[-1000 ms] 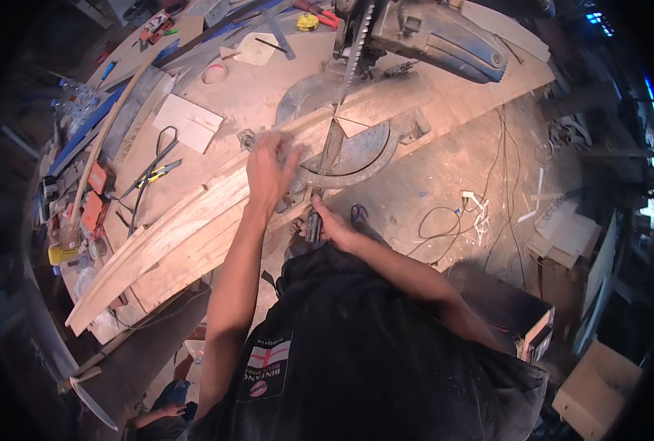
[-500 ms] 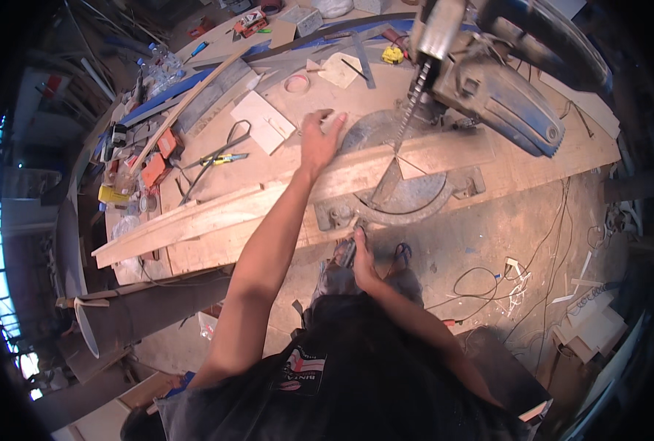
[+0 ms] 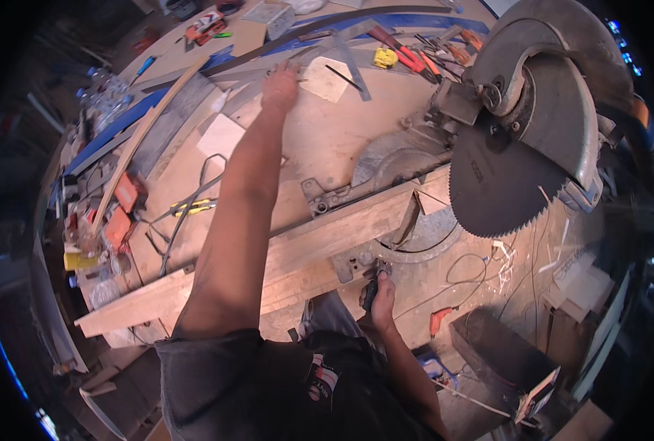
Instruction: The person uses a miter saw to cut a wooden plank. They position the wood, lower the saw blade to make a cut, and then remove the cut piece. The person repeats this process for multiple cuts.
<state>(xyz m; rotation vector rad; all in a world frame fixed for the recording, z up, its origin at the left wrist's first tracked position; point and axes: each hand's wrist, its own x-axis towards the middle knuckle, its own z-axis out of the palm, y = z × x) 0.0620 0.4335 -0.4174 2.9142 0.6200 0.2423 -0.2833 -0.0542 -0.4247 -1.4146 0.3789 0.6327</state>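
Note:
My left arm stretches across the workbench point(image 3: 312, 151), and my left hand point(image 3: 280, 87) is low over its far part, fingers apart, beside a pale angular piece of board point(image 3: 325, 79). What lies under the palm is hidden. My right hand point(image 3: 383, 303) is closed round the dark handle point(image 3: 371, 292) at the front of the mitre saw base point(image 3: 415, 253). A long wooden plank point(image 3: 327, 239) lies across that base, its right end cut at an angle. Beside the cut sits a triangular wood piece point(image 3: 430, 203). The toothed saw blade point(image 3: 499, 176) stands raised at the right.
A steel square point(image 3: 352, 66), yellow tape measure point(image 3: 386, 58) and red-handled pliers point(image 3: 413, 62) lie at the back. On the left are a yellow cutter knife point(image 3: 194, 206), orange boxes point(image 3: 126, 192) and long strips point(image 3: 147, 143). Cables point(image 3: 463, 272) and a red power tool point(image 3: 439, 321) are on the floor.
My left hand has moved from beside the plank to the far part of the bench. My right hand still grips the handle. With the view shifted, the blade's flat side now shows.

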